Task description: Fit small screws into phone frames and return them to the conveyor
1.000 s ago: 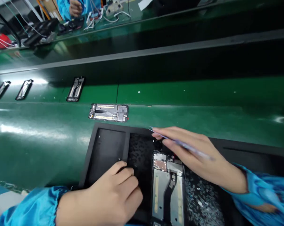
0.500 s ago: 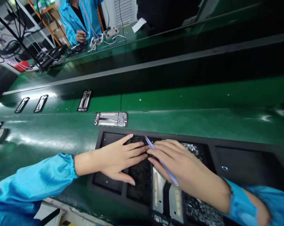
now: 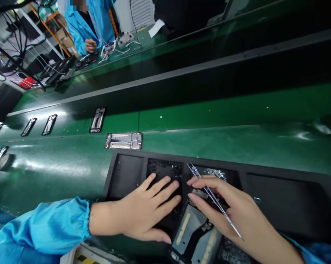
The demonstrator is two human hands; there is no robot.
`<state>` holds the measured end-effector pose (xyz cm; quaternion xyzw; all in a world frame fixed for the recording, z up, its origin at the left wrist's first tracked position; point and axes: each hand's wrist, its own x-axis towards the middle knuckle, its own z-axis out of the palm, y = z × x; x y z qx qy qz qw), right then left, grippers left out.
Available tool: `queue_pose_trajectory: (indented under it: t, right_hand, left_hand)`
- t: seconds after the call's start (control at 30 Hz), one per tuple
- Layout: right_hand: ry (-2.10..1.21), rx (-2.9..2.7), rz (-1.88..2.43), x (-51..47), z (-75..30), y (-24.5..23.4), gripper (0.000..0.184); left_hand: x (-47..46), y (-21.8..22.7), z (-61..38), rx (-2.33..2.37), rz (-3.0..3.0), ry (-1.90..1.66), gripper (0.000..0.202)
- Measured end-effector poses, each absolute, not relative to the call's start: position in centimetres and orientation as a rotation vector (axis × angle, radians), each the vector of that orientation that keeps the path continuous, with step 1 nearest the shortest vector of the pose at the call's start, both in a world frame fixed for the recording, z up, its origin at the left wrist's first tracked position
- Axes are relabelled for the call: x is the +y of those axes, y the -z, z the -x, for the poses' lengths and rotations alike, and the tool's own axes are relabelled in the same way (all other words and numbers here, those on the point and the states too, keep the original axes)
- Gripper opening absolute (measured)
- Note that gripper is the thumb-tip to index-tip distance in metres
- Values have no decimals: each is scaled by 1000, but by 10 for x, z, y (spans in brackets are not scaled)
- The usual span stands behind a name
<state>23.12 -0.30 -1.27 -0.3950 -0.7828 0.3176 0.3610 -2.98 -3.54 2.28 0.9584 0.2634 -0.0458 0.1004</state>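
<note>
1. Reading the head view from my remote station, I find the phone mid-frame lying askew in the black foam tray, in a compartment at the tray's near edge, just below the right hand.
2. The right hand is closed in a pinch on slim metal tweezers, which run diagonally across the fingers. Those fingers curl over the upper end of the mid-frame; I cannot tell whether they touch it.
3. The left hand is open, palm down, with its fingers spread on the tray's dark, mottled foam, just beside the mid-frame.
4. I judge the mid-frame light but thin and fragile, with smooth metal that could slip from bare fingers. I would take it by its long side edges and keep pressure off the plate and the flexible strip.
5. Its silver plate carries gold-coloured strips, and a dark flexible strip runs along it. Silvery flecks are scattered on the foam beyond the tweezers.
6. Past the tray's far edge, a matching mid-frame lies flat on the green conveyor belt. Much farther beyond the tray, a co-worker's hand works at another bench.
</note>
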Motion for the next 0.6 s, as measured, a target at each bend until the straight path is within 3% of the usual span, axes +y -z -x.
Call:
queue_pose_trajectory:
  t: [0.27, 0.4, 0.53, 0.6]
  right_hand:
    - [-857, -2054, 1014, -2, -229, 12, 15]
    - [-884, -2088, 989, -1, -228, 10, 15]
    - [-899, -2085, 999, -1, -228, 9, 13]
    - [-928, -2107, 992, -3, -227, 9, 13]
  left_hand:
    - [7, -1, 18, 892, -2916, 68, 105]
    - [14, -2, 9, 886, -2935, 85, 81]
    - [9, 0, 11, 908, -2899, -137, 27]
    - [6, 2, 17, 991, -2883, -208, 22]
